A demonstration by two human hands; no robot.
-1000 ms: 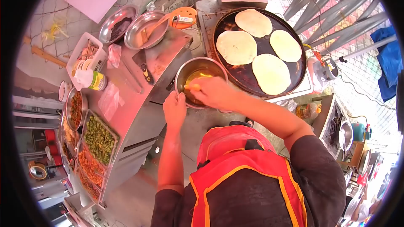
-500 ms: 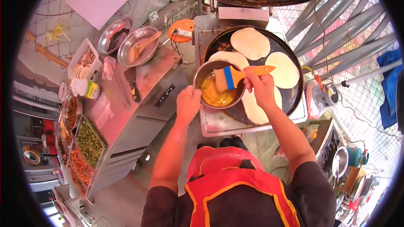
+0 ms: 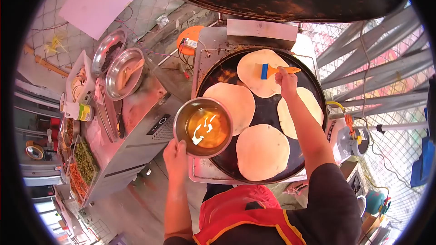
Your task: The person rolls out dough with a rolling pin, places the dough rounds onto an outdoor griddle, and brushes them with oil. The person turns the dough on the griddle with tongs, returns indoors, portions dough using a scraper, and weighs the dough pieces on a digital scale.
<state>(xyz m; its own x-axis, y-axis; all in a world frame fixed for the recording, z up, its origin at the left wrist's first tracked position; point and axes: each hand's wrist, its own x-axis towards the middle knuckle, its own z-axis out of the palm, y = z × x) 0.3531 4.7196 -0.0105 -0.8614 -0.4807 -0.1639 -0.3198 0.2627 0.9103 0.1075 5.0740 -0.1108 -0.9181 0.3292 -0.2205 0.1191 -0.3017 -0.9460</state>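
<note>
Left hand [image 3: 176, 155] clamped on bowl [image 3: 183, 119] between 7 and 8 o'clock; right hand [image 3: 287, 82] gripping brush [image 3: 271, 71] over 12 o'clock flatbread [image 3: 248, 67] on pan [image 3: 267, 110]. Stroke lightly, evenly — bowl level.

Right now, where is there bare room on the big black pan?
Bare pan shows in the middle, between the four flatbreads, and at upper left, between two flatbreads and the pan's edge. It's crowded at left, where the left hand holds the bowl, and at top, where the right hand holds the brush.
</note>
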